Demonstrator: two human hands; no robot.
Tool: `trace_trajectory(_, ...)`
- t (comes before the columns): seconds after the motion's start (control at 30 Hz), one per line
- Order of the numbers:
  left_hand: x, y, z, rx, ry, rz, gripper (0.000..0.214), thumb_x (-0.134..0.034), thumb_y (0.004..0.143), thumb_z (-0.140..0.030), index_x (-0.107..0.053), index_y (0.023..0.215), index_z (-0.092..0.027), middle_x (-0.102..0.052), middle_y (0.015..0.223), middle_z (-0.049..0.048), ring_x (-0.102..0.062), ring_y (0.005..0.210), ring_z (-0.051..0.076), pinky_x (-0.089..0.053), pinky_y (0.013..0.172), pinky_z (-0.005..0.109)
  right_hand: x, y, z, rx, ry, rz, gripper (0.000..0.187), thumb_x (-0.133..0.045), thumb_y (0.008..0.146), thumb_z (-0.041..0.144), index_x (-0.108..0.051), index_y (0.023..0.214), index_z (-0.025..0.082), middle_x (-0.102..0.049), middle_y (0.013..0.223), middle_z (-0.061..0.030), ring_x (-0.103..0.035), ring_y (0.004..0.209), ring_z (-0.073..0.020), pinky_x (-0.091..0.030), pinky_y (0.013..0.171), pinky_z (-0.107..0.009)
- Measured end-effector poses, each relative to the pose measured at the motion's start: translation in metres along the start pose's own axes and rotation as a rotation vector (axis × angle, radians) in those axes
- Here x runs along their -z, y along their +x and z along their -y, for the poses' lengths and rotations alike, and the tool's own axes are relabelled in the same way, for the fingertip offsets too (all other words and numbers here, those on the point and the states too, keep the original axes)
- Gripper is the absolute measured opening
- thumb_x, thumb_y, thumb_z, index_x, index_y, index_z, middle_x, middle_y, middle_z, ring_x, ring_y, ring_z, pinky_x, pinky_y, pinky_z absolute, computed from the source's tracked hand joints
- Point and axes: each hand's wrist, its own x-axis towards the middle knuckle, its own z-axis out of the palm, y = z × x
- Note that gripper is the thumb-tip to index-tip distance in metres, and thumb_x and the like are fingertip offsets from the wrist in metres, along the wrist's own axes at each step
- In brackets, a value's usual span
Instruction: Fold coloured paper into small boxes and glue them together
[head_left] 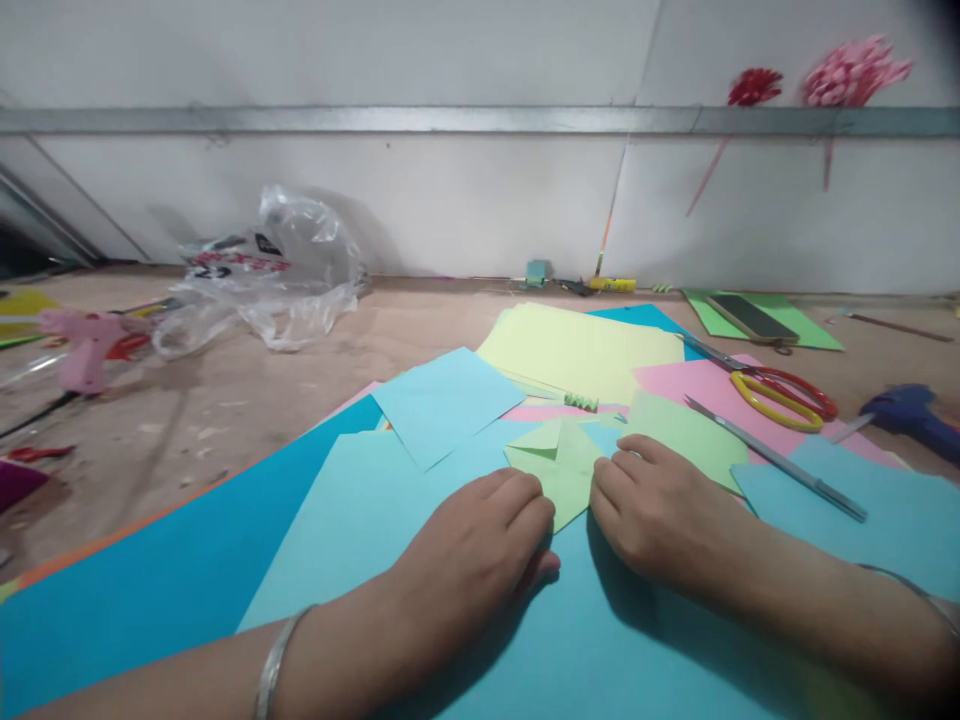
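Note:
A light green sheet of paper (568,465), partly folded, lies on a large light blue sheet (600,640) with a flap raised at its upper left. My left hand (499,525) is closed, its fingers curled on the left edge of the green paper. On the opposite edge, my right hand (649,500) grips with bent fingers. The fingertips of both hands are partly hidden. Just behind the green paper is a small curled green paper strip (581,402). A light blue square (446,400) lies beyond my left hand.
Right of my right hand lie a craft knife (787,468), scissors (780,390) and a blue glue gun (911,415). A phone (752,317) rests farther back. At left are a pink glue gun (86,345) and a plastic bag (277,270). Yellow sheets (585,340) are stacked behind.

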Motion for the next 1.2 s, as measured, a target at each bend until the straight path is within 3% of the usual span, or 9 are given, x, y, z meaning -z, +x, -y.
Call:
trace_trajectory(0.27, -0.005, 0.001, 0.005, 0.019, 0.053, -0.044, 0.015, -0.056, 0.091, -0.027, -0.057, 0.080, -0.017, -0.060, 0.081, 0.0051, -0.052, 0.071, 0.020, -0.048, 0.065, 0.035, 0.009, 0.002, 0.008, -0.046, 0.070, -0.072, 0.029, -0.045, 0.078, -0.002, -0.055, 0.059, 0.019, -0.053, 0.057, -0.0045, -0.043, 0.055, -0.0183, -0.037, 0.069, -0.039)
trace_trajectory(0.5, -0.003, -0.003, 0.011, 0.001, 0.090, -0.106, 0.028, -0.038, 0.092, -0.004, -0.055, 0.074, -0.016, -0.061, 0.078, 0.0049, -0.051, 0.071, 0.017, -0.045, 0.067, 0.032, 0.002, -0.001, 0.006, -0.105, 0.232, -0.031, 0.028, -0.042, 0.083, -0.001, -0.056, 0.066, 0.018, -0.057, 0.064, -0.0052, -0.046, 0.060, -0.0177, -0.032, 0.061, -0.033)
trace_trajectory(0.67, -0.003, -0.001, 0.013, 0.102, 0.040, -0.178, 0.028, -0.036, 0.094, -0.012, -0.053, 0.073, -0.017, -0.057, 0.069, 0.0036, -0.047, 0.065, 0.018, -0.040, 0.060, 0.032, -0.004, -0.001, -0.005, -0.334, 0.631, 0.106, 0.020, -0.050, 0.086, 0.009, -0.062, 0.074, 0.018, -0.064, 0.070, -0.0033, -0.055, 0.065, -0.0163, -0.037, 0.058, -0.027)
trace_trajectory(0.77, -0.003, 0.003, 0.015, 0.208, -0.042, -0.146, 0.027, -0.034, 0.095, -0.019, -0.055, 0.078, -0.017, -0.056, 0.069, 0.0033, -0.049, 0.065, 0.018, -0.038, 0.058, 0.031, -0.005, 0.002, -0.012, -0.532, 0.934, 0.215, 0.014, -0.056, 0.087, 0.016, -0.064, 0.076, 0.019, -0.065, 0.069, 0.0009, -0.056, 0.062, -0.0130, -0.041, 0.058, -0.024)
trace_trajectory(0.83, -0.002, 0.006, 0.016, 0.282, -0.088, -0.096, 0.027, -0.034, 0.096, -0.022, -0.055, 0.080, -0.017, -0.057, 0.070, 0.0030, -0.050, 0.064, 0.018, -0.038, 0.058, 0.030, -0.005, 0.004, -0.014, -0.600, 1.015, 0.226, 0.015, -0.056, 0.088, 0.019, -0.063, 0.075, 0.020, -0.065, 0.068, 0.0018, -0.055, 0.060, -0.0123, -0.040, 0.057, -0.024)
trace_trajectory(1.07, 0.003, 0.010, 0.016, 0.363, -0.151, -0.042, 0.029, -0.033, 0.097, -0.028, -0.055, 0.080, -0.017, -0.056, 0.072, 0.0030, -0.050, 0.066, 0.018, -0.037, 0.061, 0.031, -0.007, 0.006, -0.011, -0.613, 0.953, 0.203, 0.018, -0.052, 0.090, 0.020, -0.061, 0.075, 0.019, -0.064, 0.069, 0.0003, -0.054, 0.061, -0.0128, -0.039, 0.058, -0.024)
trace_trajectory(1.2, 0.002, 0.011, 0.017, 0.377, -0.164, -0.009, 0.025, -0.038, 0.095, -0.029, -0.056, 0.082, -0.018, -0.057, 0.074, 0.0033, -0.050, 0.069, 0.018, -0.035, 0.062, 0.031, -0.010, 0.008, -0.008, -0.588, 0.836, 0.268, 0.017, -0.050, 0.091, 0.019, -0.057, 0.076, 0.019, -0.063, 0.071, -0.0005, -0.053, 0.062, -0.0130, -0.037, 0.058, -0.023)
